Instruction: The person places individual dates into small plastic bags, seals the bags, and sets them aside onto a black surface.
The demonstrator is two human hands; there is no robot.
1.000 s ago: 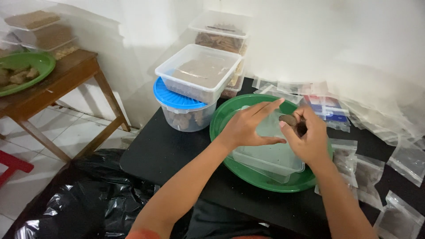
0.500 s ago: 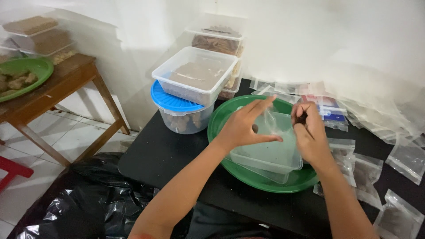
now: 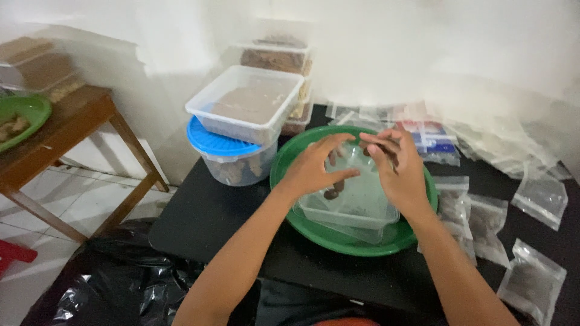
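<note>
Both of my hands hover over a clear plastic tub (image 3: 356,211) that sits in a round green tray (image 3: 338,241) on the black table. My left hand (image 3: 314,169) has its fingers spread and appears to hold a small clear bag (image 3: 353,160) by its mouth. My right hand (image 3: 399,172) meets it from the right, with bent fingertips at the bag's opening. Motion blur hides what those fingers pinch. A few small brown pieces (image 3: 332,192) lie below my hands in the tub.
A white tub of brown powder (image 3: 248,102) stands on a blue-lidded tub (image 3: 226,154) to the left, with more stacked containers (image 3: 275,57) behind. Several small clear bags (image 3: 531,281) lie at the right. A wooden side table (image 3: 66,130) holds a green plate (image 3: 21,118). Black plastic sheet (image 3: 103,284) lies below.
My hands have risen slightly and drawn closer together over the tub. The dark piece seen in my right fingers earlier is no longer clearly visible.
</note>
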